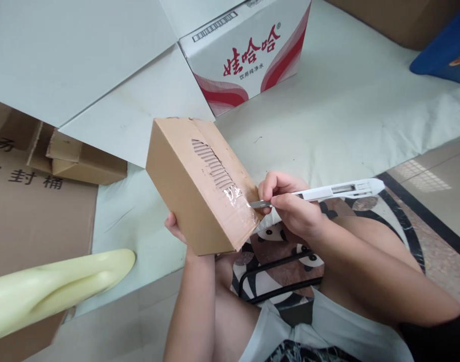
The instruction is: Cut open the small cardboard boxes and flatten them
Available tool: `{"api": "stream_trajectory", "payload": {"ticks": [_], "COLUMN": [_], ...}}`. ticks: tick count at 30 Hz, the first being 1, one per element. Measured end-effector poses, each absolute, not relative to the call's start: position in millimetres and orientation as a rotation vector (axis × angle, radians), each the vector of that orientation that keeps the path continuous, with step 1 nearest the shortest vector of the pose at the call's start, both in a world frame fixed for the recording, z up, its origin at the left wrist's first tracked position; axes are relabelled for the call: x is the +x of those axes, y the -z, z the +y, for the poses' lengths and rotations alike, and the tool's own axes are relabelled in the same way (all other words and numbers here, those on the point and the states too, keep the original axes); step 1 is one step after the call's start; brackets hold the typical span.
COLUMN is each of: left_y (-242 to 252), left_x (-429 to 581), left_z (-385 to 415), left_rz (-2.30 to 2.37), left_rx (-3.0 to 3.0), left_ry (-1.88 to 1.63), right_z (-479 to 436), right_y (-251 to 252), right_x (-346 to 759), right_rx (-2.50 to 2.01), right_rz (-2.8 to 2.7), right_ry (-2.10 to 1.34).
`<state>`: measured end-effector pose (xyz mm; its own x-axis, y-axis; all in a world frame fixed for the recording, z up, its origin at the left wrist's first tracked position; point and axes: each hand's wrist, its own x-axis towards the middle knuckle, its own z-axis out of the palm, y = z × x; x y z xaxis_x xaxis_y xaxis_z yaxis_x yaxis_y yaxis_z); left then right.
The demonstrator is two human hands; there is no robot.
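A brown cardboard box (180, 201) is tilted in front of me, held from beneath and behind by my left hand (175, 229); most of that hand is hidden by the box. On its upper face is a torn strip baring the corrugation, with clear tape (248, 213) near the closer end. My right hand (288, 201) pinches a white utility knife (335, 191) close to its blade. The grey blade (259, 204) points left, its tip at the taped part of the box.
A white carton with red lettering (248, 65) stands at the back on the pale green cloth (351, 105). A large white box (82, 45) and brown cartons (45, 216) fill the left. A pale yellow object (64, 286) juts in at lower left. A blue item (445, 55) lies at far right.
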<state>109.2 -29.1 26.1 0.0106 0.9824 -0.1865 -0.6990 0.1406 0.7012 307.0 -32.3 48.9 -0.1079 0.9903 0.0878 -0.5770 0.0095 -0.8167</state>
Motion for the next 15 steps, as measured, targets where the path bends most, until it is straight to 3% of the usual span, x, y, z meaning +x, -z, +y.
{"api": "stream_trajectory", "payload": {"ticks": [15], "left_y": [-22.0], "left_x": [105.3], "left_z": [-28.6], "left_rz": [0.776], "left_rx": [0.485], "left_ry": [-1.463], "right_z": [-33.0], "right_y": [-49.7], "right_x": [308.5], "right_rx": [-0.684], "right_rz": [-0.872], "right_ry": [-1.491]}}
